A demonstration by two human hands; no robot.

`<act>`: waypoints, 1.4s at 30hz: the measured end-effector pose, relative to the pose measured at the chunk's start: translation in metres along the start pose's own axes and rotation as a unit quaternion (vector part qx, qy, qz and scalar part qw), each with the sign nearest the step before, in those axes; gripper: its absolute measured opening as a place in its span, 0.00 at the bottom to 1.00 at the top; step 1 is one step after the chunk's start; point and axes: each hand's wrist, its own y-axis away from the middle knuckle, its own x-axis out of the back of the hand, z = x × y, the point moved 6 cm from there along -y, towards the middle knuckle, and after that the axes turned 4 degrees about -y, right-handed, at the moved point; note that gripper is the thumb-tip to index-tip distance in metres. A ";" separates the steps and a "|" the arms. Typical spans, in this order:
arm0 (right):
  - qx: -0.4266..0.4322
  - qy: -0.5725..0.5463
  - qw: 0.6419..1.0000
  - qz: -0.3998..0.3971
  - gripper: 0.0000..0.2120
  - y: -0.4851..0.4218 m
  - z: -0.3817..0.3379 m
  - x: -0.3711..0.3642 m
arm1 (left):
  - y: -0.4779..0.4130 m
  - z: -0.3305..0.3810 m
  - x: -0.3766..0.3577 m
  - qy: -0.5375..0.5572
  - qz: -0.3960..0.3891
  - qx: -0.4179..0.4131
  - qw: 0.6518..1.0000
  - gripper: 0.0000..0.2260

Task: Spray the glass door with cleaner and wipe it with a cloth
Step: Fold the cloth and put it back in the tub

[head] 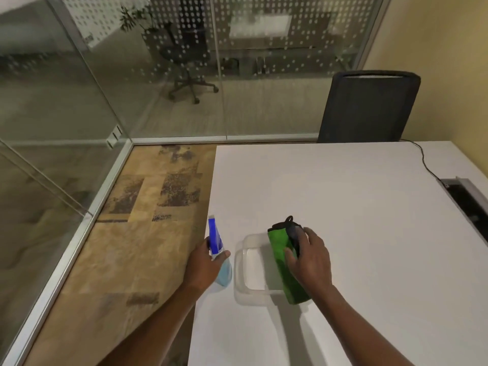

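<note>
A clear spray bottle [220, 270] with a blue trigger head and pale blue liquid stands at the white table's left edge. My left hand [204, 265] is wrapped around its neck. A folded green cloth [281, 257] with a dark trim lies across the right side of a clear plastic tray [241, 273]. My right hand [310, 257] rests on the cloth with fingers curled over its dark edge. The glass door [39, 180] and glass walls [163, 75] stand to the left and ahead.
The white table [343, 207] fills the right side. A black office chair [369, 107] stands at its far edge, and a black cable [427, 165] runs to a floor-box slot at the right. Patterned carpet [148, 212] lies between table and glass.
</note>
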 end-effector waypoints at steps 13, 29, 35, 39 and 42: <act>-0.024 0.141 0.942 -0.303 0.29 0.020 0.029 -0.094 | 0.003 0.094 0.025 -0.022 -0.005 -0.123 0.992 0.15; -0.076 0.064 0.952 -0.290 0.23 0.004 0.025 -0.087 | 0.008 0.063 -0.083 -0.040 -0.135 -0.063 0.988 0.19; 0.019 0.040 0.995 -0.093 0.14 0.011 0.008 -0.051 | 0.004 0.054 -0.091 -0.042 -0.125 -0.066 0.989 0.17; 0.095 0.072 0.993 -0.002 0.08 0.026 -0.016 -0.025 | 0.004 0.050 -0.092 -0.064 -0.132 -0.059 0.988 0.25; 0.144 0.027 0.989 0.032 0.09 0.045 -0.041 -0.017 | 0.011 0.046 -0.086 -0.064 -0.136 -0.072 0.986 0.30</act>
